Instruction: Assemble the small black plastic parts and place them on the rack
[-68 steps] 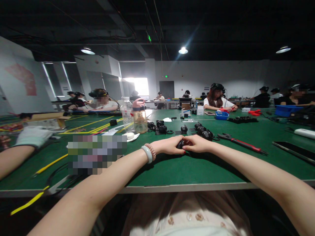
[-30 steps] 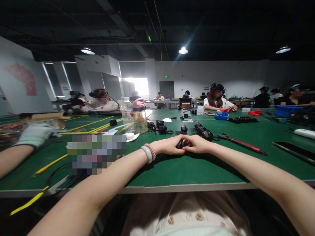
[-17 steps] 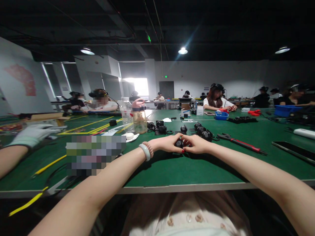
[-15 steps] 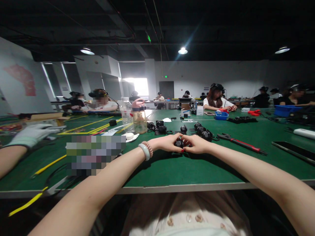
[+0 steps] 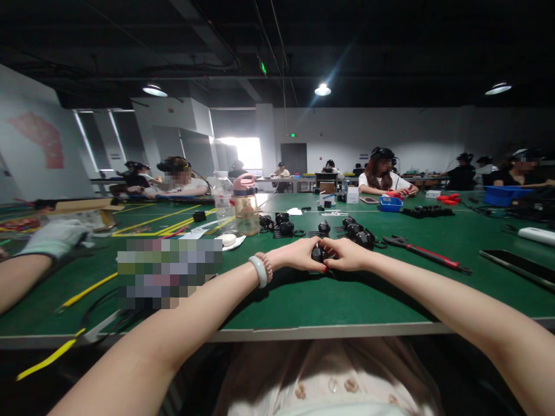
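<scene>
A small black rounded part is held between both hands low over the green table. My left hand, with a pale bangle and a coiled band at its wrist, curls around its left side. From the right, my right hand pinches the same part with bent fingers. The fingers hide much of it, so its exact kind cannot be made out. Just beyond the hands lie several similar black parts, with another group to the left. Red-handled pliers lie right of my right hand.
A plastic bottle and an amber drinking bottle stand at left. A phone lies at right, near a white device. Farther back is a blue bin. A co-worker's gloved hand is at far left.
My left hand has shifted slightly to the right, closer to my right hand, with the black part still held. The co-worker's gloved hand has drawn back to the left.
</scene>
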`<state>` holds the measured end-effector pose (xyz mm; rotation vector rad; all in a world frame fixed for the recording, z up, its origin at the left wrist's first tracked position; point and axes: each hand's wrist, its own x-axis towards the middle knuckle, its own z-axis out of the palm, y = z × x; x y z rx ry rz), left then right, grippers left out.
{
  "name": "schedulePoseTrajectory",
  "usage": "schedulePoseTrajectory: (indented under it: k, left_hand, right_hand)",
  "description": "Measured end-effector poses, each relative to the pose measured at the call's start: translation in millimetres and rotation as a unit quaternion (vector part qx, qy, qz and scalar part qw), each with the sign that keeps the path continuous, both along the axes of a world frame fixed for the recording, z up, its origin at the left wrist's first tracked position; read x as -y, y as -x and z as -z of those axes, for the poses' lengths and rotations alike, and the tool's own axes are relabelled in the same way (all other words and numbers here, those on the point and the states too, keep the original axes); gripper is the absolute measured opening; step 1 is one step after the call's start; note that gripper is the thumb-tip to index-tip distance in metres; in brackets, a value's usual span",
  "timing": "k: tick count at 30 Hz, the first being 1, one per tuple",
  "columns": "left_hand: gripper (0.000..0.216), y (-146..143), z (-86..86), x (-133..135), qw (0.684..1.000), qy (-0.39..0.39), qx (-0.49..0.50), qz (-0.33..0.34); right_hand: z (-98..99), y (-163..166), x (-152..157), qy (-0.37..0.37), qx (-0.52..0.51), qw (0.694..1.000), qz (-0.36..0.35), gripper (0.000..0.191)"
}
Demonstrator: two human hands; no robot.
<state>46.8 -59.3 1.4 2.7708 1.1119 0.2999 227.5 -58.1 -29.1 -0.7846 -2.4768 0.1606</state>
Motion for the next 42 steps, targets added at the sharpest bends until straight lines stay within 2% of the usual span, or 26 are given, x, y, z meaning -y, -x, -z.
schedulePoseTrajectory:
  k: [4, 9, 12, 17, 21, 26, 35, 42]
  left_hand:
    - [0.057, -2, 2.1, -1, 1.0, 0.015, 0.016, -0.004]
    - [0.056, -2, -0.7, -1, 0.998, 0.032, 0.046, 0.034]
    - [0.06, 3, -4.5, -4, 0.995, 0.079, 0.051, 0.038]
    - [0.07, 10, -5.9, -11, 0.982, 0.182, 0.045, 0.008]
    - [0.07, 11, -5.2, -12, 0.983, 0.178, 0.044, -0.009]
    - [0.064, 10, -6.6, -9, 0.987, 0.156, 0.038, -0.004]
    - [0.056, 10, -4.5, -10, 0.986, 0.162, 0.049, -0.003]
    - [0.048, 9, -6.3, -8, 0.985, 0.17, 0.032, -0.005]
  right_hand:
    - [0.9, 0, 0, 0.003, 0.004, 1.0, -0.002, 0.036]
    - [0.9, 0, 0, 0.004, 0.003, 1.0, -0.01, 0.038]
    - [0.3, 0, 0, 0.007, 0.007, 1.0, -0.001, 0.035]
    - [0.0, -1, 0, 0.007, 0.014, 1.0, 0.014, 0.025]
    - [0.3, -2, 0, 0.007, 0.014, 1.0, 0.016, 0.024]
    - [-0.4, -1, 0, 0.003, 0.015, 1.0, 0.01, 0.024]
    - [-2.4, -1, 2, 0.009, 0.02, 1.0, 0.007, 0.025]
    - [-1.1, -1, 0, 0.017, 0.013, 1.0, 0.001, 0.034]
